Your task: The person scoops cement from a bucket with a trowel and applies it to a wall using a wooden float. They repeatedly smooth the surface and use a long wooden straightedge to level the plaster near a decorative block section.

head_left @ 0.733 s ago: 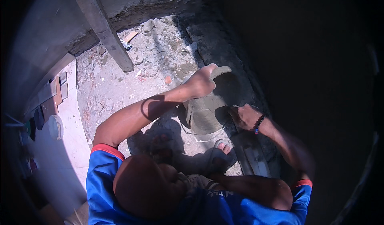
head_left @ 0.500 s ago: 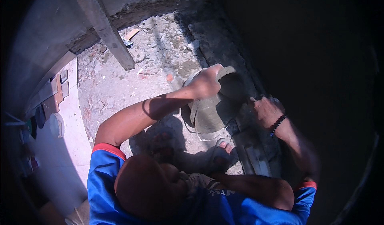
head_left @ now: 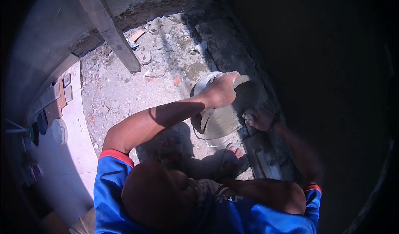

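My left hand (head_left: 221,92) is closed on the upper edge of a curved, grey, mortar-coated piece (head_left: 222,124), which slants over a whitish bucket (head_left: 203,84). The bucket's rim shows behind my wrist, and a dark gap opens under the piece's left side. Wet-looking grey mortar covers the piece's near face. At its right side, in shade, my right hand (head_left: 259,120) has its fingers wrapped round a small greyish part. What that part belongs to is too dark to tell.
A long grey board with a lighter raised bar (head_left: 266,163) lies right of my sandalled foot (head_left: 235,151). A wooden post (head_left: 110,30) leans at the far left over rubble-strewn ground (head_left: 124,84). At left are a white tub (head_left: 59,131) and tile pieces. A dark wall (head_left: 332,88) rises right.
My right hand has come left and slightly down from the wall side to the mortar-coated piece. My left hand and the piece have shifted slightly right.
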`<action>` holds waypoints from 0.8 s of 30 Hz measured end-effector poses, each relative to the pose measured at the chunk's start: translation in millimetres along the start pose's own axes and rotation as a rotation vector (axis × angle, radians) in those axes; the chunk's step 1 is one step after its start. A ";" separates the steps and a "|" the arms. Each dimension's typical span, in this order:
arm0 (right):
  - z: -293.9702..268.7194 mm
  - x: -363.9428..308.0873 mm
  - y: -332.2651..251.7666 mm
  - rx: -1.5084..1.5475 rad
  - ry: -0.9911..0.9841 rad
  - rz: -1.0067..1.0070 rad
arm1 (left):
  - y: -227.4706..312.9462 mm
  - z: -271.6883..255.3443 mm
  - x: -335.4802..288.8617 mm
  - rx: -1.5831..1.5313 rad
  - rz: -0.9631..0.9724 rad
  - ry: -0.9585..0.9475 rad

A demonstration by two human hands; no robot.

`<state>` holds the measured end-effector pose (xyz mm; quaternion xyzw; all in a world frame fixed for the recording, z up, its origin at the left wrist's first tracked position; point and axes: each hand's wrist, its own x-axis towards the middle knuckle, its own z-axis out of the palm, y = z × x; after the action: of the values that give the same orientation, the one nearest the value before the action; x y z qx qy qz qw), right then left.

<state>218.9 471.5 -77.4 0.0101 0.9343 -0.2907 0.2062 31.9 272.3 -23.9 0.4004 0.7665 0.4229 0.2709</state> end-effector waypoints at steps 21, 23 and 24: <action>-21.8 -80.7 -27.3 0.087 0.244 0.364 | -17.9 -25.1 -1.3 -0.280 -0.100 -0.044; -54.1 -90.7 -49.9 0.108 0.256 0.367 | -8.1 -34.4 -5.7 -0.248 -0.088 -0.025; -65.6 -98.7 -56.1 0.128 0.365 0.265 | -6.0 -35.0 -5.2 -0.269 -0.085 -0.025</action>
<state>276.5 470.8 40.4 0.1983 0.9262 -0.3130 0.0692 6.0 250.9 -11.3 0.3330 0.7155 0.5050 0.3494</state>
